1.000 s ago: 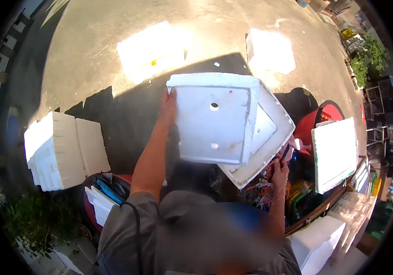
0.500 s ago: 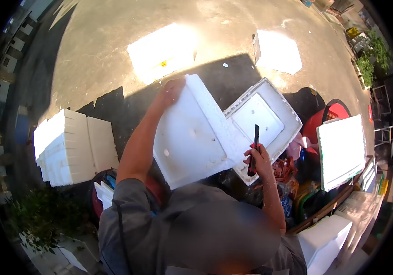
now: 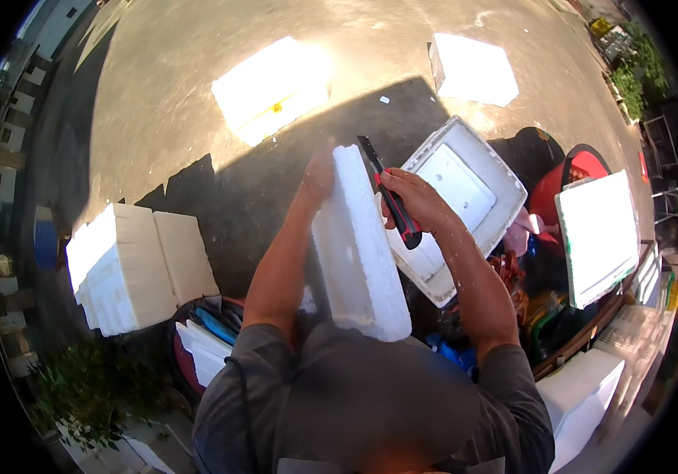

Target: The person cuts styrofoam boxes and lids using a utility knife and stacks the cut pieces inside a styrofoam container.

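Observation:
My left hand (image 3: pixel 319 180) grips the far left edge of a thick white styrofoam piece (image 3: pixel 363 261), its fingertips partly hidden behind it. The piece stands tilted on edge close to my body, its rough narrow side facing up. In my right hand (image 3: pixel 418 199) is a red and black utility knife (image 3: pixel 404 223), its dark blade out and pointing away from me, just right of the foam's far end. Beyond the right hand sits an open styrofoam box (image 3: pixel 510 186) with a smaller flat white foam panel (image 3: pixel 453 186) inside.
Stacked white foam boxes (image 3: pixel 129 268) stand at left, and two sunlit ones (image 3: pixel 268 91), (image 3: pixel 473 71) lie ahead on the concrete. On the right are a red bucket (image 3: pixel 548 197), an upright foam lid (image 3: pixel 601 241) and cluttered bags. A tub (image 3: pixel 185 359) with foam scraps sits near my left elbow.
The styrofoam piece has turned from showing its broad face to standing on edge. My right hand has moved the knife left and away from me, up beside the foam.

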The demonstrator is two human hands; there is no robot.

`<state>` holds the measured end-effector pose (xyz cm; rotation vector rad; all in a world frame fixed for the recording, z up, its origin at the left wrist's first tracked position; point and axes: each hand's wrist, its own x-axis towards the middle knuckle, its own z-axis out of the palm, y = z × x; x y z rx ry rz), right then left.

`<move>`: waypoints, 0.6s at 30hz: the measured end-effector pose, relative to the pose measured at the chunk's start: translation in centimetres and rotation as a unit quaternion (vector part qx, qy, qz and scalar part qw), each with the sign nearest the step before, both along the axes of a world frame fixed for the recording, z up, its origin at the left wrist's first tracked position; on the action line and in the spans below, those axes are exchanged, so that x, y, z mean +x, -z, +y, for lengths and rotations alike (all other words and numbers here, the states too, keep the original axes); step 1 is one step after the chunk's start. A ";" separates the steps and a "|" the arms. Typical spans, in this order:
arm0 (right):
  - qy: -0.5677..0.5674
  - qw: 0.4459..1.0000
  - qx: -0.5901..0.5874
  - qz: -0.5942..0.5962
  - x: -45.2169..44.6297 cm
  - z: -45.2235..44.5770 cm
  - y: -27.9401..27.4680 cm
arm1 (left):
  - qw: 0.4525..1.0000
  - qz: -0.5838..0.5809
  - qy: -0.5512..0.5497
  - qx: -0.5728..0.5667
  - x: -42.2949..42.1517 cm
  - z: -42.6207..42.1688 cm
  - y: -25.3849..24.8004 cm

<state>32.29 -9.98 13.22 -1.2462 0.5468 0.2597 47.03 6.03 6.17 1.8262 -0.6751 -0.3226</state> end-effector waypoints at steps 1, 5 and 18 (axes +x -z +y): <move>0.001 1.000 0.000 -0.009 0.4 0.1 -0.2 | 1.000 -0.006 -0.001 -0.015 0.1 -0.1 0.7; -0.015 1.000 0.019 -0.017 1.1 0.9 -1.4 | 0.967 0.203 0.058 -0.141 1.7 -0.4 2.9; -0.015 0.999 0.009 -0.033 1.7 2.4 -1.4 | 0.865 0.453 -0.010 -0.217 1.3 -0.7 5.4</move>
